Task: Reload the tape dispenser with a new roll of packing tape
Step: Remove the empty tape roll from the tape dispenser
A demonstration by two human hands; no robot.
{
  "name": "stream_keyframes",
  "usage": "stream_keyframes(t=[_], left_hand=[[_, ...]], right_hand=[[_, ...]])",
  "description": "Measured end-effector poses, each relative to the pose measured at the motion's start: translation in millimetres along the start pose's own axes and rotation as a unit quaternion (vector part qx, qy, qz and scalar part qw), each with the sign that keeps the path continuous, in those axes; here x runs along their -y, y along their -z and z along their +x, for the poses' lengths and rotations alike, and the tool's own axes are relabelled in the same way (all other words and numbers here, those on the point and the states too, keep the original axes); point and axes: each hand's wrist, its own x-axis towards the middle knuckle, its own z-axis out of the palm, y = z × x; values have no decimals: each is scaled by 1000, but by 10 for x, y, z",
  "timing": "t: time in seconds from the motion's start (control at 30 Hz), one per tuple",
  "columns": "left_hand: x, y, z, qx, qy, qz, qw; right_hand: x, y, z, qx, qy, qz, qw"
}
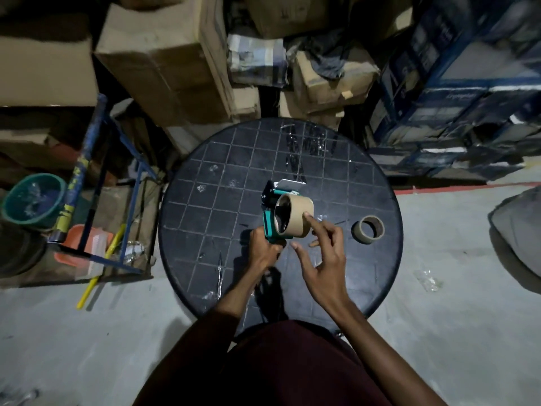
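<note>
A green and black tape dispenser (270,200) stands on the round black table (205,206), its metal blade plate pointing away from me. A brown roll of packing tape (294,219) sits on the dispenser's hub. My left hand (265,249) is closed around the dispenser's handle below the roll. My right hand (322,250) hovers to the right with fingers spread, its index fingertip touching the roll's outer face. A second brown ring, roll or bare core I cannot tell (368,233), lies flat on the table to the right.
Stacked cardboard boxes (164,60) crowd the far side of the table. Blue printed cartons (456,92) are piled at the right. A blue metal frame (117,171), a green bucket (33,200) and an orange tray (85,244) stand on the left. Bits of clear tape dot the tabletop.
</note>
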Motion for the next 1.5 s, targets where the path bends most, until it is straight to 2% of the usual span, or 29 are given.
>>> stream_keyframes(t=[0.13,0.23,0.37,0.43,0.53,0.8,1.03,1.23,1.33,1.5], left_hand=[[-230,-24,-87,-23,-48,-23,998],[-352,-13,-116,-14,-57,-49,997],[-395,47,-75,-7,-71,-36,997],[-346,42,-1,-20,-114,-5,993],[-301,14,98,-27,-136,35,990],[-611,156,-83,-46,-109,194,974],[-674,291,-151,-31,-108,290,950],[-661,359,-137,-55,-88,299,949],[-622,385,-79,-57,-84,313,944],[-561,389,-31,-58,-80,334,937]], right_hand=[[208,176,202,-58,45,5,997],[310,314,321,-19,83,7,996],[370,389,358,30,77,40,996],[369,403,359,33,72,40,996],[355,405,360,10,72,10,997],[189,340,516,20,17,-97,995],[82,333,508,66,13,-46,997],[48,311,376,70,5,10,997],[5,273,396,69,-32,7,997],[-157,203,502,52,-126,65,989]])
